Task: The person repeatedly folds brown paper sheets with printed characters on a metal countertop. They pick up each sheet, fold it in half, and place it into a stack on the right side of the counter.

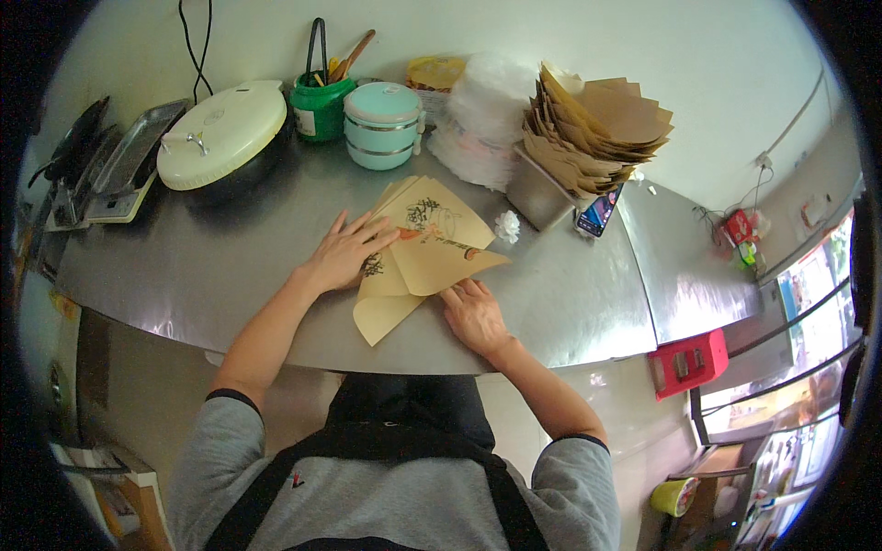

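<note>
A printed brown kraft paper sheet (pixel 441 265), partly folded and curled, lies over a small stack of similar sheets (pixel 455 206) on the steel worktable. My left hand (pixel 348 251) rests with fingers spread on the paper's left side; part of its thumb side is hidden beside the curled paper. At the lower right edge of the raised fold is my right hand (pixel 475 317), fingers bent. Its fingertips meet the underside of the paper edge, so whether they pinch it is hidden. One loose corner of the paper points toward the table's front edge.
Behind the paper stand a mint lunch box (pixel 383 127), a green tub of utensils (pixel 320 107) and bagged plastic goods (pixel 482 124). Formed kraft papers (pixel 592 131) fill a metal container (pixel 541 186), near a phone (pixel 598 215) and crumpled tissue (pixel 507 227). A lidded electric pan (pixel 224 134) sits left.
</note>
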A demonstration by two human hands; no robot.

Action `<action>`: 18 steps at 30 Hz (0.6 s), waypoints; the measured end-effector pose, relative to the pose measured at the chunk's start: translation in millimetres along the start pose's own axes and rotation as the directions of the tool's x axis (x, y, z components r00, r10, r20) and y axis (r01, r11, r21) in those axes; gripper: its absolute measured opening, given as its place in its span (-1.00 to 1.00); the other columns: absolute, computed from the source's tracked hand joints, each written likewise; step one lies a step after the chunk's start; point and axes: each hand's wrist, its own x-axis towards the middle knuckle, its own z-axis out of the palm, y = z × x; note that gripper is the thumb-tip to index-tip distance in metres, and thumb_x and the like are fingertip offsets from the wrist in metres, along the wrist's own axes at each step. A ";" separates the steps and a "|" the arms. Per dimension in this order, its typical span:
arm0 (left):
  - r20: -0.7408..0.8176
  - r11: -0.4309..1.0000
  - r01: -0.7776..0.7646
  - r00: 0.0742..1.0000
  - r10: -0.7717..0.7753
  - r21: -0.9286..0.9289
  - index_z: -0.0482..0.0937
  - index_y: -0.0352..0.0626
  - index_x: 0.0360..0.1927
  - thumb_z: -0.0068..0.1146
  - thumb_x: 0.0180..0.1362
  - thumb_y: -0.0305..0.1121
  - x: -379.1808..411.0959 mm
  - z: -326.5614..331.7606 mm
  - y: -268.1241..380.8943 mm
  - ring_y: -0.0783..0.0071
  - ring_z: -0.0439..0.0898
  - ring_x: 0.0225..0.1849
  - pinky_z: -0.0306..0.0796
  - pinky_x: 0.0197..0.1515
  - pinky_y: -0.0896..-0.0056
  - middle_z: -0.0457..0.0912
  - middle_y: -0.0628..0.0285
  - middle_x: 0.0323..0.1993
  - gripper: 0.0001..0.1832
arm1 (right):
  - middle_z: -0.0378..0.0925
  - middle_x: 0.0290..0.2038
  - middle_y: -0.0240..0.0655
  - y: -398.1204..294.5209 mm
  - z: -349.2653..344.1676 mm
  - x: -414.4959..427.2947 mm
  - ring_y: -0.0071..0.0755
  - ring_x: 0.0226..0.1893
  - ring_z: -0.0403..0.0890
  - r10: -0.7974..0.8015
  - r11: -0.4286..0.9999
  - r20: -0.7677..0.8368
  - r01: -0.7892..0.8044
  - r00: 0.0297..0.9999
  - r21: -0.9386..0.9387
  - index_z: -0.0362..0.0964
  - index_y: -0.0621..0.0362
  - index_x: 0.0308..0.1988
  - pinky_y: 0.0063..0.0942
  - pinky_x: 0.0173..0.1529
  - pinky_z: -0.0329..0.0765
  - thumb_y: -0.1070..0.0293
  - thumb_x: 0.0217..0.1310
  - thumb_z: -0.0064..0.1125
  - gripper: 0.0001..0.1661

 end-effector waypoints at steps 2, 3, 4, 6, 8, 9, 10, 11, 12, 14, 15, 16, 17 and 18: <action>0.026 1.000 0.008 1.000 -0.008 -0.014 0.14 0.19 0.40 0.24 0.04 -0.27 1.1 -3.5 1.6 0.20 0.05 0.45 -0.17 0.45 -0.15 0.13 0.26 0.42 -0.18 | 0.58 -0.19 -0.23 -1.4 -1.0 -1.2 -0.19 -0.01 0.48 0.015 0.999 -0.035 -0.013 0.999 0.047 0.43 0.17 -0.08 -0.27 0.07 0.40 0.46 0.05 0.06 -0.65; 0.032 1.000 0.013 0.999 -0.012 -0.026 0.14 0.18 0.40 0.23 0.05 -0.25 2.0 -4.9 2.2 0.19 0.07 0.45 -0.17 0.45 -0.16 0.15 0.26 0.41 -0.19 | 0.58 -0.17 -0.23 -1.3 -3.0 -2.4 -0.18 0.00 0.48 0.020 0.997 -0.058 -0.016 0.998 0.074 0.42 0.17 -0.07 -0.26 0.08 0.40 0.46 0.04 0.08 -0.63; 0.037 0.999 0.018 0.999 -0.016 -0.039 0.14 0.17 0.40 0.21 0.07 -0.23 2.8 -6.1 2.3 0.18 0.08 0.44 -0.17 0.44 -0.16 0.17 0.26 0.40 -0.20 | 0.57 -0.15 -0.23 -1.4 -4.0 -3.1 -0.18 0.01 0.48 0.026 0.995 -0.081 -0.018 0.996 0.102 0.42 0.17 -0.06 -0.25 0.09 0.39 0.46 0.03 0.10 -0.61; -0.056 0.995 0.007 0.998 -0.013 -0.101 0.16 0.14 0.39 0.17 0.09 -0.19 5.0 1.8 -4.4 0.16 0.12 0.42 -0.18 0.44 -0.17 0.24 0.25 0.37 -0.24 | 0.56 -0.10 -0.25 0.8 -0.5 -1.6 -0.17 0.05 0.46 0.045 0.992 -0.122 -0.030 0.992 0.122 0.42 0.17 -0.03 -0.23 0.12 0.38 0.45 0.01 0.14 -0.57; -0.189 0.994 -0.040 0.982 0.020 -0.103 0.21 0.09 0.37 0.10 0.14 -0.12 4.5 11.6 -9.4 0.14 0.19 0.39 -0.19 0.43 -0.18 0.36 0.25 0.30 -0.31 | 0.55 -0.05 -0.26 0.2 -0.1 3.8 -0.16 0.07 0.46 0.064 0.987 -0.162 -0.038 0.985 0.159 0.41 0.16 -0.02 -0.20 0.16 0.36 0.44 0.00 0.17 -0.55; -0.191 0.992 -0.039 0.981 0.016 -0.117 0.23 0.08 0.36 0.09 0.14 -0.12 5.0 12.9 -8.9 0.14 0.19 0.39 -0.19 0.43 -0.18 0.36 0.25 0.30 -0.32 | 0.54 -0.03 -0.26 -6.0 -8.3 13.4 -0.16 0.07 0.46 0.079 0.982 -0.180 -0.045 0.981 0.184 0.42 0.16 -0.02 -0.19 0.17 0.35 0.44 0.00 0.18 -0.54; -0.193 0.991 -0.036 0.981 0.010 -0.130 0.24 0.08 0.36 0.09 0.14 -0.13 5.0 13.8 -8.5 0.14 0.20 0.39 -0.19 0.44 -0.18 0.35 0.26 0.30 -0.33 | 0.53 -0.01 -0.26 -8.0 -12.9 21.1 -0.15 0.07 0.46 0.093 0.976 -0.197 -0.051 0.976 0.210 0.42 0.16 -0.01 -0.18 0.19 0.35 0.43 0.00 0.19 -0.54; -0.195 0.989 -0.032 0.981 0.004 -0.144 0.25 0.07 0.35 0.08 0.15 -0.14 4.9 15.0 -8.3 0.15 0.20 0.39 -0.20 0.44 -0.18 0.35 0.26 0.30 -0.34 | 0.54 -0.02 -0.27 -2.3 -8.0 24.5 -0.15 0.07 0.46 0.061 0.988 -0.193 -0.031 0.979 0.153 0.43 0.15 -0.02 -0.18 0.21 0.34 0.42 0.00 0.20 -0.55; -0.179 0.989 -0.031 0.984 0.004 -0.147 0.25 0.06 0.35 0.08 0.15 -0.14 7.0 15.3 -7.5 0.15 0.21 0.38 -0.19 0.44 -0.18 0.35 0.26 0.30 -0.34 | 0.54 -0.03 -0.27 6.4 -0.5 26.6 -0.15 0.08 0.46 0.030 0.996 -0.191 -0.013 0.981 0.091 0.44 0.13 -0.03 -0.17 0.22 0.33 0.41 0.00 0.21 -0.56; -0.147 0.988 -0.018 0.989 -0.005 -0.151 0.25 0.03 0.34 0.08 0.15 -0.15 9.9 18.0 -9.2 0.16 0.23 0.37 -0.19 0.44 -0.19 0.36 0.25 0.29 -0.35 | 0.56 -0.06 -0.28 17.2 5.4 34.2 -0.15 0.06 0.48 -0.014 0.999 -0.168 0.021 0.986 0.039 0.47 0.10 -0.04 -0.16 0.23 0.34 0.40 0.01 0.21 -0.58; -0.175 0.990 -0.030 0.985 0.006 -0.136 0.24 0.02 0.34 0.09 0.14 -0.16 10.8 20.2 -10.6 0.16 0.23 0.36 -0.19 0.44 -0.19 0.36 0.24 0.29 -0.33 | 0.57 -0.08 -0.28 22.0 4.1 38.1 -0.14 0.04 0.49 -0.026 0.998 -0.149 0.033 0.989 0.047 0.48 0.08 -0.04 -0.16 0.23 0.35 0.40 0.02 0.21 -0.59; -0.202 0.992 -0.043 0.979 0.018 -0.121 0.23 0.00 0.35 0.10 0.13 -0.18 10.9 22.4 -10.9 0.16 0.24 0.36 -0.18 0.44 -0.18 0.37 0.23 0.28 -0.32 | 0.58 -0.10 -0.27 26.7 1.8 42.3 -0.14 0.02 0.51 -0.037 0.997 -0.130 0.045 0.991 0.055 0.49 0.06 -0.05 -0.16 0.22 0.36 0.40 0.02 0.21 -0.60; -0.230 0.993 -0.057 0.973 0.031 -0.105 0.22 -0.01 0.35 0.11 0.13 -0.19 10.4 24.0 -11.4 0.16 0.25 0.35 -0.18 0.44 -0.18 0.37 0.22 0.28 -0.31 | 0.59 -0.13 -0.28 30.7 -1.0 46.7 -0.14 -0.01 0.53 -0.027 0.996 -0.175 0.040 0.984 0.074 0.50 0.04 -0.05 -0.17 0.19 0.39 0.40 0.03 0.21 -0.61; -0.225 0.991 -0.028 0.974 -0.002 -0.132 0.20 -0.01 0.36 0.12 0.13 -0.19 12.1 23.7 -9.9 0.16 0.25 0.35 -0.17 0.44 -0.16 0.38 0.22 0.27 -0.30 | 0.60 -0.15 -0.28 34.8 -6.4 51.1 -0.14 -0.04 0.55 -0.011 0.995 -0.219 0.032 0.976 0.091 0.50 0.02 -0.05 -0.18 0.17 0.41 0.41 0.03 0.21 -0.61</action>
